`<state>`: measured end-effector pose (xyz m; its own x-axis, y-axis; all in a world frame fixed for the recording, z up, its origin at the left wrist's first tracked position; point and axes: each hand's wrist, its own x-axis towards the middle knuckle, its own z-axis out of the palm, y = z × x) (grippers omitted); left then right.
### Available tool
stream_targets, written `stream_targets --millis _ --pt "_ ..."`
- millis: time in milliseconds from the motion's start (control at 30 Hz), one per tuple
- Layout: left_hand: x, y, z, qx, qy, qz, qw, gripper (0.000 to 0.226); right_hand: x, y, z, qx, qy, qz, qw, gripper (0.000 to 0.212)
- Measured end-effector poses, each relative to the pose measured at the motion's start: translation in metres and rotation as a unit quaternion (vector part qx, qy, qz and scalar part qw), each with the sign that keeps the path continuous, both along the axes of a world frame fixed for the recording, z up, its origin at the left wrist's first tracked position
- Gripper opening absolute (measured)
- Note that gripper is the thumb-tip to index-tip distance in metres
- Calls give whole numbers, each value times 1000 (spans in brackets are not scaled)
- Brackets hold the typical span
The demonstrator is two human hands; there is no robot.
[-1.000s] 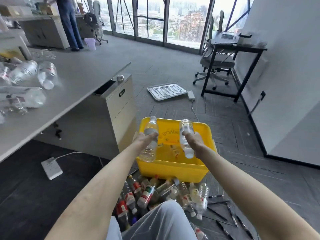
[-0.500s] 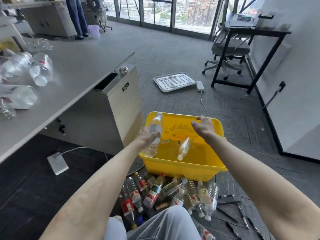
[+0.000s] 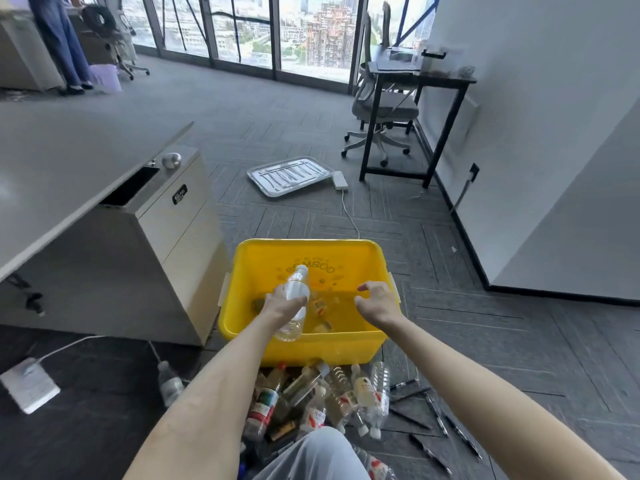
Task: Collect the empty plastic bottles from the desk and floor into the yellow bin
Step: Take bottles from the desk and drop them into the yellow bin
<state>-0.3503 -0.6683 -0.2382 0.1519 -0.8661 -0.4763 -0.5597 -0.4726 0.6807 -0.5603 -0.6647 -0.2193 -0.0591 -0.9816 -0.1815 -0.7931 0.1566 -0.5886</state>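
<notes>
Here our left hand [image 3: 282,308] gripped a clear bottle [image 3: 297,287] round its middle. The fingers [image 3: 300,301] were curled about the barrel, the cap pointed up and away from us, and the base tipped down toward us. The bottle hung over the near left part of the yellow bin [image 3: 311,348], not yet let go. Our right hand [image 3: 377,303] hovered over the bin's right side, its fingers apart and loosely bent, holding nothing. A few bottles lay on the bin's floor, but they were too blurred for us to count.

We judged the clear bottle to be light and thin-walled. It looked empty, and a hard squeeze would likely dent it rather than break it. Smooth plastic can slip from a slack hold, so the middle of the barrel, or the stiffer neck below the cap, seemed the best place to take it. A drop into the bin should do it no harm, though it might bounce off the ones inside.

Most of the work seemed to lie ahead. A heap of bottles [image 3: 322,400] sat on the floor just beside the bin's front wall. A lone bottle [image 3: 170,384] lay apart to the left, between the heap and a white power strip [image 3: 29,384]. The tabletop [image 3: 69,161] stood to our left, only partly in view. Pens [image 3: 436,414] were scattered on the floor right of the heap.
</notes>
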Motion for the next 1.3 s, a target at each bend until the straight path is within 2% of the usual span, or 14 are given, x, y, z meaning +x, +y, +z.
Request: stream_targets --millis 100,167,367,567,800,967,1300 --pt "-16 -14 25 -93 -33 19 995 88 -5 -2 9 -22 -5 -11 1000 38" --pt "-20 -16 35 -132 -80 3 988 84 -5 -2 15 -28 -8 -10 1000 37" --pt "7 7 39 -105 -210 -115 965 66 8 5 25 -14 5 8 1000 36" --pt "49 44 67 -117 -276 -121 946 64 49 21 57 -48 31 70 996 38" --pt "105 107 124 -137 -332 -74 930 59 120 55 101 -116 48 167 978 40" --pt "160 169 164 -170 -378 -25 910 55 188 91 132 -166 28 236 957 42" --pt "270 337 214 -180 -397 154 886 46 349 204 179 -216 7 431 876 33"
